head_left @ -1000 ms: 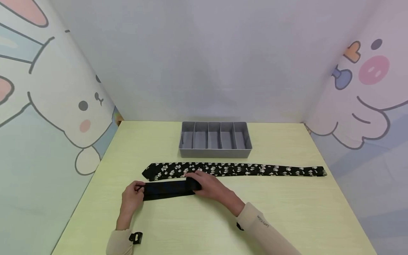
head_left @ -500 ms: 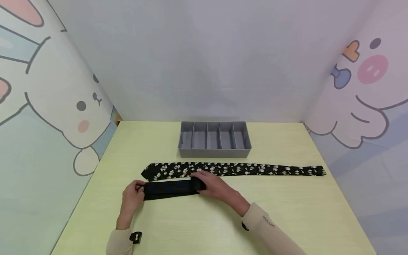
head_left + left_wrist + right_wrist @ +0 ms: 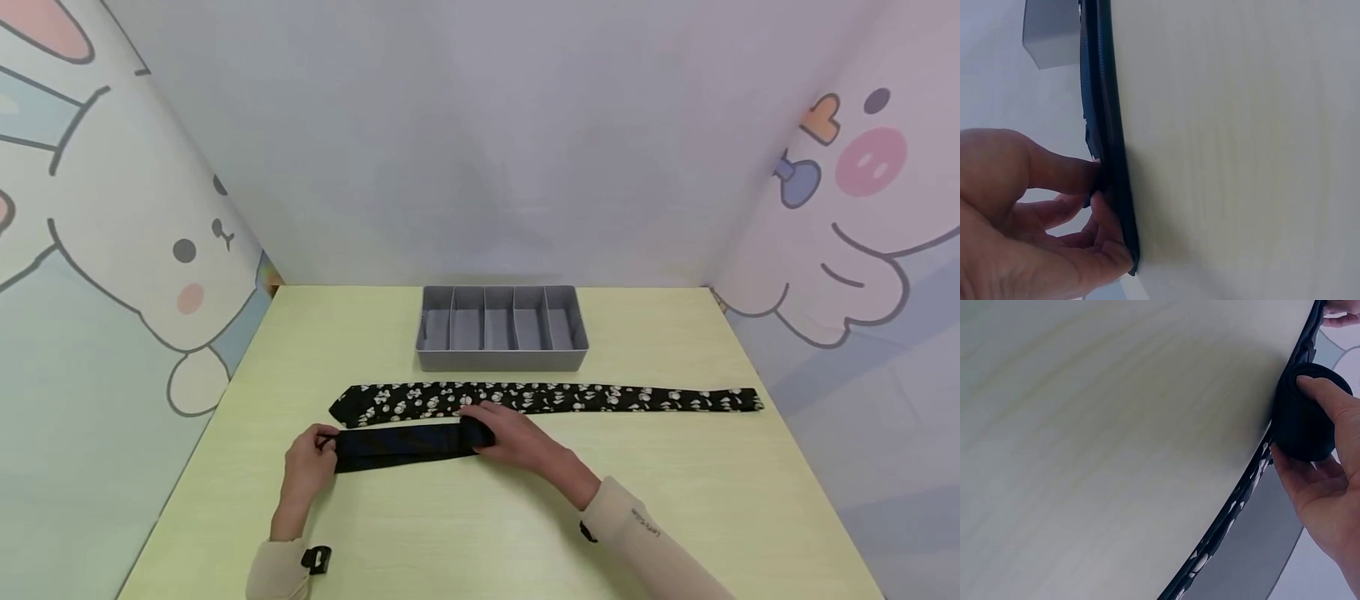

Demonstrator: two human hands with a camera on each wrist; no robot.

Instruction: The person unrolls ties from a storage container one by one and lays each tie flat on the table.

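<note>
A dark navy necktie (image 3: pixel 401 443) lies flat on the table at its left part and is wound into a roll (image 3: pixel 1300 428) at its right end. My left hand (image 3: pixel 309 467) pinches the flat end between thumb and fingers, and the left wrist view shows the fingertips at the layered fabric (image 3: pixel 1110 94). Around the roll, my right hand (image 3: pixel 521 442) curls its thumb and fingers. Just behind lies a second necktie (image 3: pixel 622 398), black with a pale print, stretched out full length. The right forearm crosses the table in front of it.
A grey tray (image 3: pixel 502 360) with several compartments stands behind the ties, near the back wall. The pale yellow table (image 3: pixel 420 533) is bounded by cartoon-printed hangings (image 3: pixel 112 250) at the sides and a plain one (image 3: pixel 480 150) behind.
The right hand has moved rightward with the roll, and the flat stretch of navy tie between the hands has lengthened. The left hand has kept its pinch at the left end.
</note>
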